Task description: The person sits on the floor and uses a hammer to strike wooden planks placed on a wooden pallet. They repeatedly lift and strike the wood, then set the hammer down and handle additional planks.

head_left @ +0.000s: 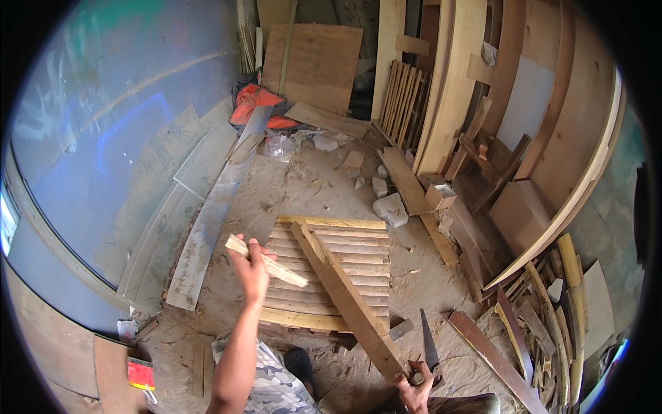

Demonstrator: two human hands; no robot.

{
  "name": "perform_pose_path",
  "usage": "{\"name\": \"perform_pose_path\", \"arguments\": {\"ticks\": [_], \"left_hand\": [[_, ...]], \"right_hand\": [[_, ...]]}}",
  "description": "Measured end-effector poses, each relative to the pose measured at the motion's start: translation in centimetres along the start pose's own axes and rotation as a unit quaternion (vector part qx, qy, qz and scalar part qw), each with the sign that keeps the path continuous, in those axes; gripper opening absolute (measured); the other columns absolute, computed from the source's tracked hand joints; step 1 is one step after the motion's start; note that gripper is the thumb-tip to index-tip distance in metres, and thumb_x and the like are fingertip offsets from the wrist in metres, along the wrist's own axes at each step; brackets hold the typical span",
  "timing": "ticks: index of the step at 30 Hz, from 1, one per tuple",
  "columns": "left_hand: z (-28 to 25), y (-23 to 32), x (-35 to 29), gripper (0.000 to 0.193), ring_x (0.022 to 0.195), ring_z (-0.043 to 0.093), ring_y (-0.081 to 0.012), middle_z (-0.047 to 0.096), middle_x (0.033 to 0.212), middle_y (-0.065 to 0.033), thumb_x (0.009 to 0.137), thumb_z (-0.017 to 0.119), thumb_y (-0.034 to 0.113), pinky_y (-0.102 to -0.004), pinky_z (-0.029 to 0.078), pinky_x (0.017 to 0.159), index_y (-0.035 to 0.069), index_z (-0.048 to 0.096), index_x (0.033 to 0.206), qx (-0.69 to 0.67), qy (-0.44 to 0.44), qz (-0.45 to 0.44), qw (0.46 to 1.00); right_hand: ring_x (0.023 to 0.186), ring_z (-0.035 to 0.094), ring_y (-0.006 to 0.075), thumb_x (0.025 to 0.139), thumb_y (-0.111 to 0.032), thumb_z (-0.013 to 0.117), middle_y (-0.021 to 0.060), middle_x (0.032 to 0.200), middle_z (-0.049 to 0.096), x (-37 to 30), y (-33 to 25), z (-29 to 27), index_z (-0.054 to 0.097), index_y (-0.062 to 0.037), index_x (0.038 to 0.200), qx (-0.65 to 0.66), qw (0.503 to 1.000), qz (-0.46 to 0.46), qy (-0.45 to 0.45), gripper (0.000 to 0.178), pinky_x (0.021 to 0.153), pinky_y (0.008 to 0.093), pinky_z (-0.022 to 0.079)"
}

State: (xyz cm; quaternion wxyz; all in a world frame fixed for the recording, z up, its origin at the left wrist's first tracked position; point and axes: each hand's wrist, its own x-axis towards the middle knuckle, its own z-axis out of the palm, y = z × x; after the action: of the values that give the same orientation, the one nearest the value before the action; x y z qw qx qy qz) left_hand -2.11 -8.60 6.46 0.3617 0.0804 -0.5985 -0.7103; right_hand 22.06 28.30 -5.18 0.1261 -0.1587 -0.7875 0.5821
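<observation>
My left hand (pixel 251 269) is closed around a short, pale strip of wood (pixel 283 271), held above a slatted wooden panel (pixel 358 261) on the ground. A long brown plank (pixel 345 293) slants across that panel, from its far edge down to my right hand (pixel 416 392). My right fingers are wrapped at the plank's near end. A small round-ended object (pixel 416 377) shows there too; its kind I cannot make out. Just beyond my right hand lies a handsaw (pixel 430 341), its dark blade pointing away from me.
Scrap timber (pixel 552 317) is heaped at the right, beside a large open wooden cabinet frame (pixel 441 90). Stone blocks (pixel 391 210) and an orange cloth (pixel 252 107) lie farther off. Long boards (pixel 200 248) run along the blue wall (pixel 138 138). A red and yellow packet (pixel 141 374) is at lower left.
</observation>
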Motion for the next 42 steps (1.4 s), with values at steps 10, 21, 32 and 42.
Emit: {"name": "perform_pose_path", "arguments": {"ticks": [10, 21, 32, 42], "left_hand": [[-11.4, -4.1, 4.7, 0.101, 0.148, 0.03, -0.0293, 0.023, 0.162, -0.0218, 0.095, 0.055, 0.062, -0.0453, 0.025, 0.121, 0.002, 0.004, 0.158, 0.123, 0.251, -0.251, 0.927], [2.8, 2.9, -17.3, 0.105, 0.139, 0.042, -0.0301, 0.041, 0.152, -0.0237, 0.087, 0.078, 0.045, -0.0411, 0.035, 0.114, -0.007, 0.018, 0.155, 0.128, -0.234, -0.341, 0.902], [0.6, 0.3, -24.3, 0.07, 0.094, 0.065, -0.0193, 0.064, 0.11, -0.0102, 0.081, 0.086, 0.025, -0.0351, 0.053, 0.083, 0.0, 0.045, 0.133, 0.073, -0.18, -0.319, 0.928], [0.8, 3.2, -21.1, 0.067, 0.084, 0.065, -0.0173, 0.059, 0.107, -0.0069, 0.087, 0.069, 0.036, -0.0303, 0.058, 0.07, 0.003, 0.045, 0.141, -0.16, -0.25, -0.495, 0.817]], "right_hand": [[0.052, 0.054, 0.0084, 0.086, -0.027, 0.078, 0.0051, 0.069, 0.063, 0.4, -4.7, -0.2, 0.068, 0.0067, 0.111, 0.161, 0.971, 0.152, -0.088, 0.043, 0.045, 0.0255, 0.041], [0.084, 0.066, 0.0175, 0.086, -0.042, 0.078, 0.0091, 0.089, 0.073, -1.1, -5.0, 1.1, 0.072, 0.0031, 0.109, 0.024, 0.963, 0.127, -0.238, 0.051, 0.079, 0.0342, 0.053], [0.093, 0.071, 0.0205, 0.07, -0.044, 0.091, 0.0119, 0.098, 0.074, -3.8, -2.8, 1.6, 0.071, -0.0011, 0.104, 0.001, 0.952, -0.041, -0.304, 0.058, 0.084, 0.0349, 0.054], [0.084, 0.071, 0.0188, 0.089, -0.028, 0.078, 0.0115, 0.099, 0.076, -3.4, -3.5, -1.0, 0.074, -0.0036, 0.109, 0.068, 0.963, -0.061, -0.253, 0.033, 0.08, 0.0324, 0.055]]}}
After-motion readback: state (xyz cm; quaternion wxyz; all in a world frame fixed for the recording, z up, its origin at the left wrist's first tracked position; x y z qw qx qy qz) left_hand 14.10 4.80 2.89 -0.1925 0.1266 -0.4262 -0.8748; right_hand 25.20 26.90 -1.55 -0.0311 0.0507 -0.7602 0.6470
